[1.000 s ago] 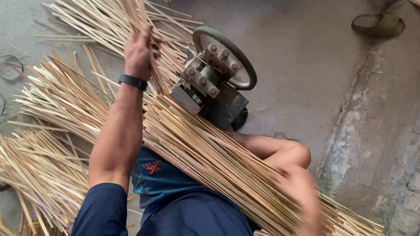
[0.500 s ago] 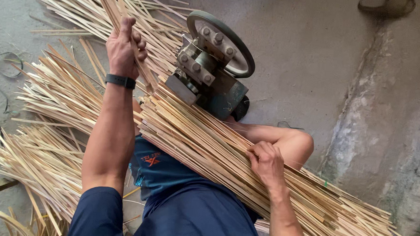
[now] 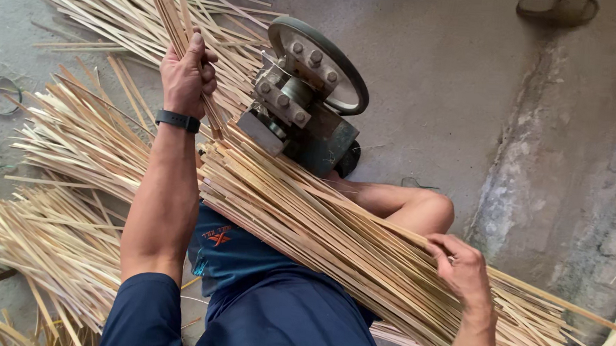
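The left hand point(image 3: 186, 74) sits in the upper left of the frame, arm stretched forward, fingers curled into a tight fist. The right hand point(image 3: 461, 270), at lower right, lies palm-down with its wrist bent and fingers loosely spread.

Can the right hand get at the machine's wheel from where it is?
Probably not directly: the right hand rests on the bundle of sticks, which lies across the lap between it and the wheel.

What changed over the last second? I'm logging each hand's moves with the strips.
The right hand came up from the low end of the big bundle lying across the lap and now rests its fingers on top. The left hand kept its grip on a few raised strips beside the green machine. Bundle and floor piles stayed put.
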